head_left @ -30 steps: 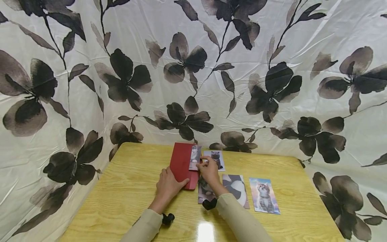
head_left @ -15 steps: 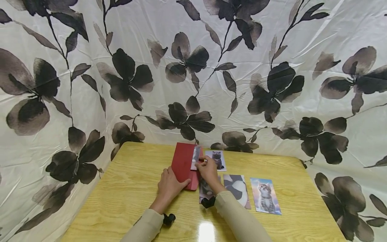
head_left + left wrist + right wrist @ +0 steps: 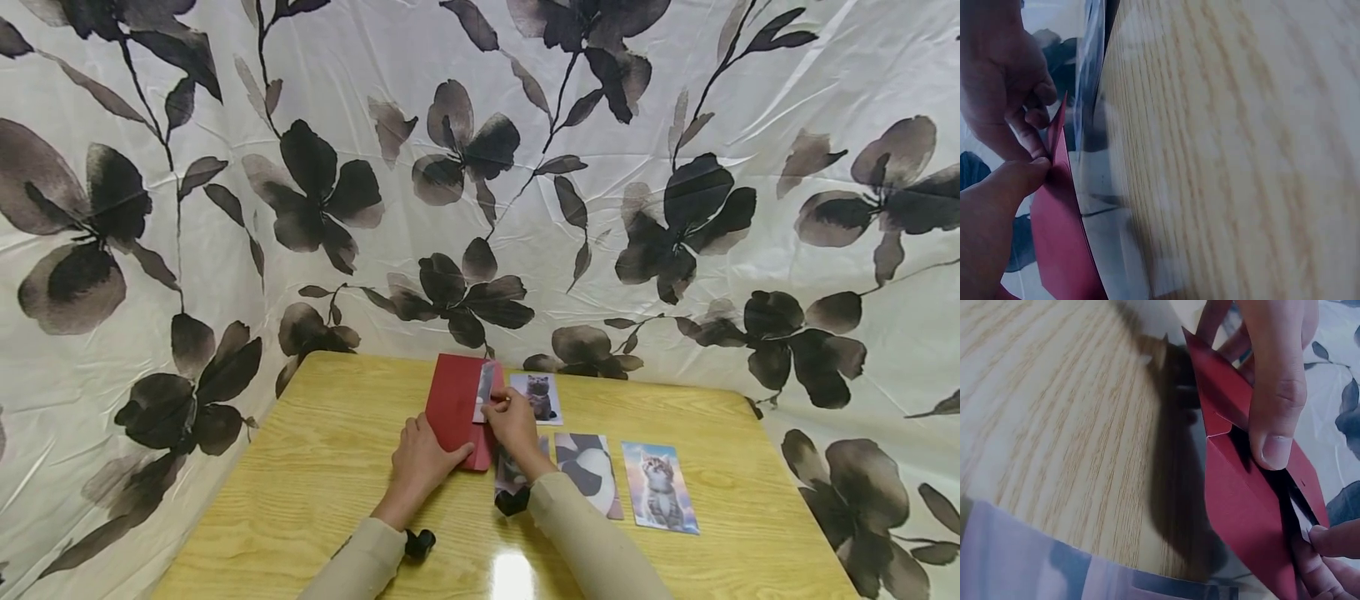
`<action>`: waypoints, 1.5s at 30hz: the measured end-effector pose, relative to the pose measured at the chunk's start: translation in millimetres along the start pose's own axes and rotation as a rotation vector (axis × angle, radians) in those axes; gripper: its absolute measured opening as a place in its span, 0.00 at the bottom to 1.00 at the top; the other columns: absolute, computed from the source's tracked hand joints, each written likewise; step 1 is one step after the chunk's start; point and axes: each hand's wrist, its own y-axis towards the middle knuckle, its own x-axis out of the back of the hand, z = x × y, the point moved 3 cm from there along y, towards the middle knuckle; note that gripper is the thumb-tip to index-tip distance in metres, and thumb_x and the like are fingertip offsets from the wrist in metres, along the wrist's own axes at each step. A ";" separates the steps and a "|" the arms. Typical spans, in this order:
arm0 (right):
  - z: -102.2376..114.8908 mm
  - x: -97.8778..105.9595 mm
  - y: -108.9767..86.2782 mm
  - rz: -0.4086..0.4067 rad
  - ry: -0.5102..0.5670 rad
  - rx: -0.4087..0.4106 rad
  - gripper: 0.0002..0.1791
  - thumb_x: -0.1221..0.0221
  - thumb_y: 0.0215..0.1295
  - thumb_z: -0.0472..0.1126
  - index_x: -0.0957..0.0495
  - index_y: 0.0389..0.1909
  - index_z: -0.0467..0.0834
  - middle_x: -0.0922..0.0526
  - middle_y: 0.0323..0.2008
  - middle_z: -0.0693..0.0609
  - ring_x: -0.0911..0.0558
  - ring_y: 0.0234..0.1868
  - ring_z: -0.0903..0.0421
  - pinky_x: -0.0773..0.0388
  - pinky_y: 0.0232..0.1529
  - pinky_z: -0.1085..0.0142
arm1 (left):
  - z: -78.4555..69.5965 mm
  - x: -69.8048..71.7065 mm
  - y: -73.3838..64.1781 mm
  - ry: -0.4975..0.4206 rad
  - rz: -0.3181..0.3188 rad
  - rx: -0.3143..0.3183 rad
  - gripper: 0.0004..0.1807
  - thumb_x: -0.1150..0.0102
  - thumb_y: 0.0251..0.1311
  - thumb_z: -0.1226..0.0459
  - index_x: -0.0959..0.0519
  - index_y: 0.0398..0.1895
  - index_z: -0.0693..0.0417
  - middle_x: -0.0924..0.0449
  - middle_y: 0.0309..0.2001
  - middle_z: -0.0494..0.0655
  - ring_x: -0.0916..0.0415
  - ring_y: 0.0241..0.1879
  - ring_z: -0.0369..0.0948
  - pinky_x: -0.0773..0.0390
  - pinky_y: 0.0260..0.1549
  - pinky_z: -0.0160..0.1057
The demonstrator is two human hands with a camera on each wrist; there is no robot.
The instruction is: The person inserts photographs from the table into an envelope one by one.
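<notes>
A red envelope [image 3: 452, 392] is gripped by my left hand [image 3: 422, 454]. In the right wrist view the left thumb [image 3: 1275, 428] lies over the envelope's opening, with other fingers behind the paper. My right hand [image 3: 517, 422] pinches a picture card [image 3: 483, 390] between thumb and fingertips. Most of that card is inside the envelope; a narrow strip shows along the right side in the head view. From the right wrist, only a pale edge of the card [image 3: 1300, 515] shows in the opening. The envelope's flap [image 3: 1241, 494] is folded outward.
On the wooden table [image 3: 337, 467] lie a grey cat card [image 3: 538, 396], a black-and-white animal card [image 3: 588, 467] and a kitten card [image 3: 657, 487]. Another card [image 3: 508, 482] is partly covered by the right wrist. A flower-printed cloth [image 3: 375, 292] hangs behind.
The right hand has moved slightly left, and the card has slid further into the envelope, with a narrower strip showing now. The left hand keeps its hold.
</notes>
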 end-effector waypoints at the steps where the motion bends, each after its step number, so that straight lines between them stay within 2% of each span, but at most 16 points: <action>1: 0.2 -0.9 0.6 -0.006 -0.006 0.006 0.16 0.27 0.68 0.39 0.13 0.54 0.43 0.14 0.32 0.52 0.18 0.30 0.57 0.22 0.30 0.64 | 0.0 0.4 -0.2 -0.001 -0.006 -0.006 0.59 0.19 0.48 0.36 0.32 0.68 0.74 0.26 0.51 0.65 0.24 0.48 0.57 0.16 0.40 0.61; 10: 4.7 -7.0 1.3 -0.039 -0.025 0.052 0.14 0.26 0.66 0.38 0.12 0.51 0.42 0.11 0.31 0.51 0.14 0.33 0.55 0.20 0.37 0.60 | -0.7 -1.3 -2.5 -0.011 -0.010 -0.011 0.59 0.19 0.48 0.36 0.32 0.67 0.73 0.26 0.51 0.64 0.24 0.48 0.56 0.16 0.41 0.59; 16: 9.2 -8.9 -0.9 -0.040 -0.004 0.064 0.12 0.28 0.67 0.36 0.12 0.50 0.40 0.11 0.30 0.51 0.15 0.31 0.56 0.20 0.35 0.62 | -0.1 -0.8 -2.6 -0.020 -0.025 -0.015 0.59 0.19 0.48 0.36 0.31 0.67 0.73 0.26 0.50 0.64 0.24 0.47 0.56 0.16 0.40 0.60; 22: 10.6 -9.6 -1.3 -0.031 -0.020 0.049 0.11 0.30 0.70 0.38 0.12 0.51 0.41 0.11 0.31 0.51 0.14 0.33 0.56 0.19 0.38 0.61 | 0.0 -1.3 -2.9 -0.016 -0.022 -0.015 0.58 0.19 0.48 0.37 0.31 0.67 0.74 0.26 0.50 0.64 0.25 0.47 0.56 0.16 0.40 0.60; 30: 9.2 -7.1 -2.3 -0.035 -0.012 0.066 0.11 0.30 0.69 0.37 0.12 0.50 0.41 0.11 0.31 0.52 0.16 0.32 0.56 0.20 0.36 0.61 | -0.5 -0.4 -3.3 -0.001 -0.017 -0.014 0.58 0.19 0.48 0.36 0.31 0.67 0.74 0.26 0.50 0.64 0.24 0.48 0.57 0.16 0.40 0.59; 34: 6.0 1.3 -1.8 -0.042 0.010 0.072 0.09 0.31 0.70 0.37 0.12 0.48 0.42 0.12 0.31 0.53 0.18 0.31 0.59 0.23 0.33 0.64 | -1.4 -0.4 -2.2 -0.001 -0.019 -0.011 0.58 0.19 0.49 0.36 0.32 0.67 0.74 0.26 0.51 0.64 0.24 0.48 0.57 0.16 0.40 0.60; 39: -1.9 18.2 0.9 -0.060 0.034 0.082 0.09 0.33 0.72 0.37 0.13 0.50 0.41 0.14 0.32 0.50 0.20 0.25 0.58 0.27 0.25 0.65 | -0.9 -1.4 -0.5 0.000 -0.012 0.001 0.59 0.20 0.49 0.36 0.32 0.68 0.73 0.26 0.51 0.64 0.24 0.49 0.57 0.16 0.41 0.60; 41: -6.8 26.7 2.4 -0.070 0.033 0.084 0.10 0.34 0.73 0.37 0.13 0.51 0.40 0.14 0.33 0.48 0.19 0.26 0.56 0.26 0.26 0.64 | -0.4 -2.2 -0.3 0.008 -0.010 0.003 0.60 0.20 0.49 0.35 0.32 0.68 0.74 0.26 0.52 0.65 0.24 0.49 0.57 0.16 0.41 0.60; 45: -18.1 45.3 6.6 -0.098 0.021 0.085 0.12 0.34 0.72 0.36 0.14 0.52 0.36 0.13 0.36 0.45 0.16 0.32 0.52 0.21 0.32 0.60 | 0.6 -3.0 0.2 0.027 -0.007 -0.003 0.60 0.21 0.48 0.34 0.33 0.67 0.74 0.26 0.52 0.65 0.24 0.49 0.57 0.15 0.40 0.59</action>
